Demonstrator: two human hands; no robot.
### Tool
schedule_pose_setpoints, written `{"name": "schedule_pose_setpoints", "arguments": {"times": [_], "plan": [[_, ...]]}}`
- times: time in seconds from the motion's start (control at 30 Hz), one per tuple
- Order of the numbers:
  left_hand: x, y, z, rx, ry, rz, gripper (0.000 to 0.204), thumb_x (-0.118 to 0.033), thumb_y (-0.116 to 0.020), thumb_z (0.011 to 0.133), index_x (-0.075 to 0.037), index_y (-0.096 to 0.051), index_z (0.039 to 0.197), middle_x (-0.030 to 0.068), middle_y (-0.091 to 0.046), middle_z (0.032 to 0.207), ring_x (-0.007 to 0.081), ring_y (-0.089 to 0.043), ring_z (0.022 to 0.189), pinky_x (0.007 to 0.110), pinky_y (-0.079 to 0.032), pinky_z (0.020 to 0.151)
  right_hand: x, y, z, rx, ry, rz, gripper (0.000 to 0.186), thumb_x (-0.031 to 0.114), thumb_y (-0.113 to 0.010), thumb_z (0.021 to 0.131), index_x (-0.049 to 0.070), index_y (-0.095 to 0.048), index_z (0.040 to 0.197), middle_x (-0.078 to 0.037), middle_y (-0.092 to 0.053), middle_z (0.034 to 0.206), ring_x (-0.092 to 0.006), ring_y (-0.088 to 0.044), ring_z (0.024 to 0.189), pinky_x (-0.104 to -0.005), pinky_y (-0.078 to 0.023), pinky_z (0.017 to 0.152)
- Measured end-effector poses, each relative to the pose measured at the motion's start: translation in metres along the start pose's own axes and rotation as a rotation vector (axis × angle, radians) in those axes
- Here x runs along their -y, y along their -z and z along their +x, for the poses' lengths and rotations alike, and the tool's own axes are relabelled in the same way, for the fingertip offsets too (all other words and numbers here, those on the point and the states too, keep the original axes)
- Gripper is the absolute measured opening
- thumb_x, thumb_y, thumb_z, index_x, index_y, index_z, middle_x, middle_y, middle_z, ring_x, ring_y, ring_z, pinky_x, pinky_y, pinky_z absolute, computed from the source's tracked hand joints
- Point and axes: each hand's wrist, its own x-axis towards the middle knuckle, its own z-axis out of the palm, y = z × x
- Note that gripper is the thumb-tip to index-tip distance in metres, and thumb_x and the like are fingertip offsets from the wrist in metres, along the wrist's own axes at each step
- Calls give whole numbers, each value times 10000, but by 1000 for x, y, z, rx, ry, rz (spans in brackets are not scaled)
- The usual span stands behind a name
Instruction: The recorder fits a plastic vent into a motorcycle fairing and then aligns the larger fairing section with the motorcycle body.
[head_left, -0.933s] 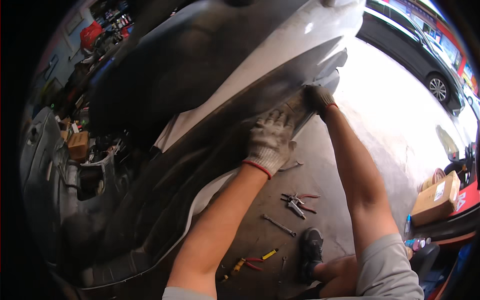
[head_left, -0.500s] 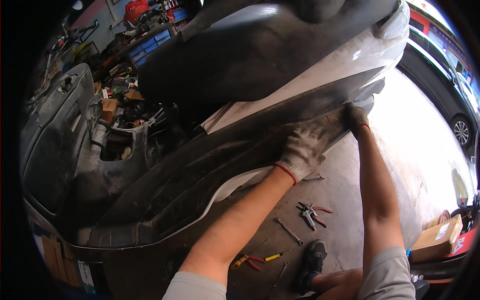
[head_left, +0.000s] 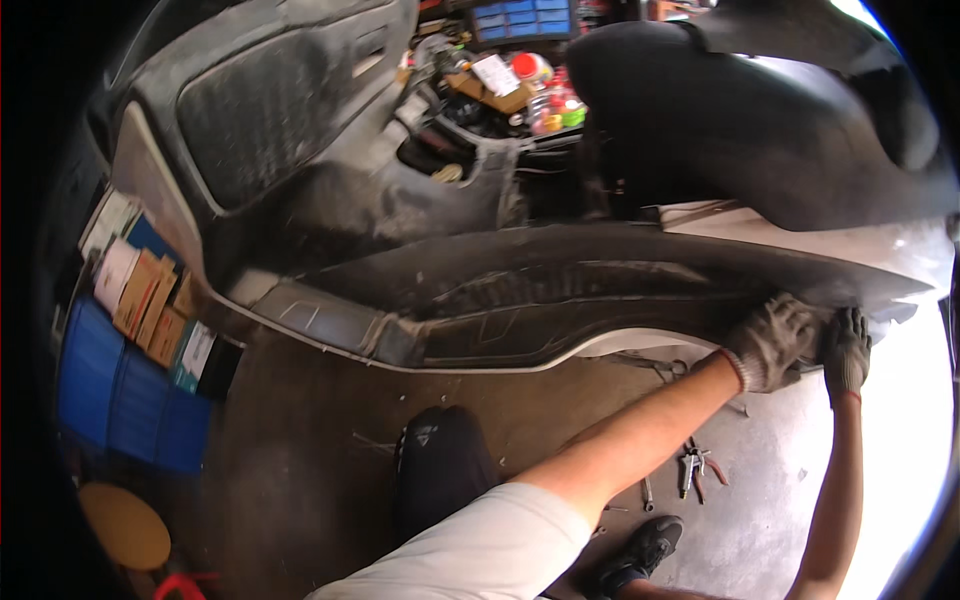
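Observation:
A scooter stands before me with its long black side panel [head_left: 600,300] running along the footboard toward the rear. My left hand [head_left: 775,345], in a greyish knitted glove with a red cuff, lies on the panel near its rear end, fingers spread over the surface. Just right of it, my gloved right hand [head_left: 848,355] rests at the panel's rear tip with its fingers stretched out. Above both hands are a whitish body panel [head_left: 850,238] and the dark seat [head_left: 690,120]. The panel's underside and both thumbs are hard to make out.
On the floor below lie pliers [head_left: 695,468] and a wrench [head_left: 648,495], near my shoe [head_left: 650,545]. Cardboard boxes [head_left: 150,305] and blue bins [head_left: 130,385] stand at left, above a round stool [head_left: 125,525]. Blue drawers [head_left: 525,18] and clutter fill the back.
The view has swung left, so the scooter's front part shows more fully. My left hand has slid along the panel, closer to my right hand, which stays at the rear end.

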Motion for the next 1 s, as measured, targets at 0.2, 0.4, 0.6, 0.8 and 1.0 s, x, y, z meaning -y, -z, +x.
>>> {"name": "schedule_pose_setpoints", "arguments": {"times": [0.2, 0.4, 0.6, 0.8, 1.0], "plan": [[-4, -9, -4, -53, 42, -27, 705, -521, -563, 897, -59, -501, 1426, 155, -456, 1496, 289, -353, 1435, 456, -189, 1221, 26, 26, -30, 44, 252, 395, 507, 345, -394, 1041, 44, -548, 1420, -144, -492, 1511, -303, -426, 1422, -387, -303, 1193], [-7, -7, -4, -93, 28, 5, 725, -551, -541, 915, -42, -489, 1430, 147, -490, 1465, 280, -376, 1415, 466, -154, 1226, 35, 42, -20, 50, 270, 332, 502, 166, -674, 872, 100, -599, 1364, -147, -588, 1374, -333, -531, 1292, -399, -427, 1088], [2, -17, -10, -80, 4, 19, 785, -572, -495, 931, -69, -385, 1524, 185, -330, 1600, 304, -281, 1491, 467, -122, 1246, 30, 27, -22, 44, 208, 533, 401, 191, -516, 994, 88, -594, 1374, -143, -576, 1389, -317, -524, 1299, -394, -406, 1105], [44, 7, -118, -76, 176, 15, 752, -374, -530, 924, -70, -295, 1570, 200, -224, 1641, 359, -223, 1514, 494, -128, 1254, 16, 23, -30, -75, 289, 304, 416, 231, -406, 1039, 83, -583, 1386, -146, -561, 1422, -319, -498, 1334, -397, -364, 1136], [114, 39, -271, 202, 359, 358, 770, -273, -583, 902, -39, -272, 1567, 205, -202, 1643, 362, -215, 1519, 484, -166, 1249, 40, 26, -32, -75, 228, 332, 421, 246, -392, 1047, 84, -585, 1384, -144, -564, 1421, -319, -487, 1341, -397, -354, 1139]]}}
